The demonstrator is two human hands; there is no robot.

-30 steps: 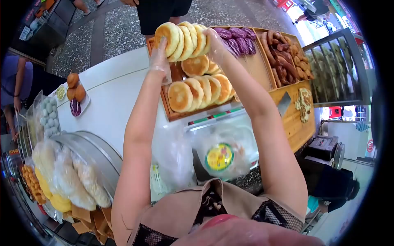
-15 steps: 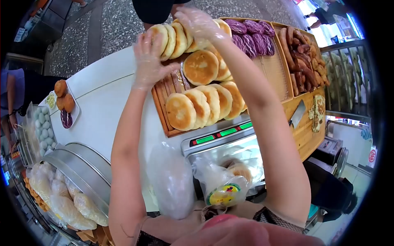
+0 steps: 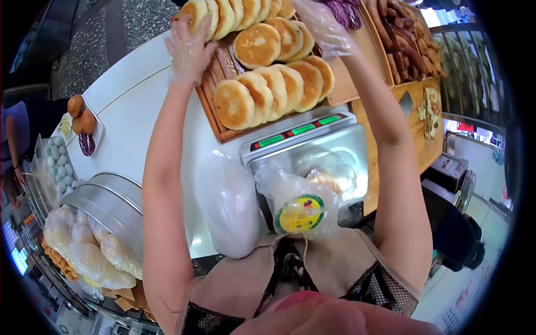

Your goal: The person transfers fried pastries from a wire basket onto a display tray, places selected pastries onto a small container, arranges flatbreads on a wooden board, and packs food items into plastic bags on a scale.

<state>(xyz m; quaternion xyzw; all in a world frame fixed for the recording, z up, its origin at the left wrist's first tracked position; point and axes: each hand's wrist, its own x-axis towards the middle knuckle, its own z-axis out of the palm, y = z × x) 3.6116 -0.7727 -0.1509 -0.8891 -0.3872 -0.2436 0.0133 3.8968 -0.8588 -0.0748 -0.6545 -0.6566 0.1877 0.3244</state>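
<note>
My left hand (image 3: 190, 53), in a thin clear glove, has its fingers spread against the left end of a row of round browned flatbreads (image 3: 195, 15). That row stands on edge at the back of a brown wooden tray (image 3: 209, 114). More flatbreads (image 3: 257, 44) lie in the middle, and a leaning front row (image 3: 234, 105) fills the near side. My right hand (image 3: 324, 30), also gloved, reaches over the tray's right side, beside purple streaked rolls (image 3: 347, 14). Its fingertips are blurred and partly cut off by the top edge, so I cannot tell whether they hold anything.
A scale (image 3: 301, 145) with green displays stands before the tray, bearing a bagged item (image 3: 326, 181). Nearby are a clear plastic bag (image 3: 229, 206) and a printed bag (image 3: 301, 215). Left are a plate (image 3: 99, 134), eggs (image 3: 58, 162) and a steamer (image 3: 114, 195). Sausages (image 3: 410, 50) lie right.
The view has tipped downward, so the tray and scale appear higher. My right hand has shifted right, uncovering more of the back flatbread row. My left hand stays by its left end.
</note>
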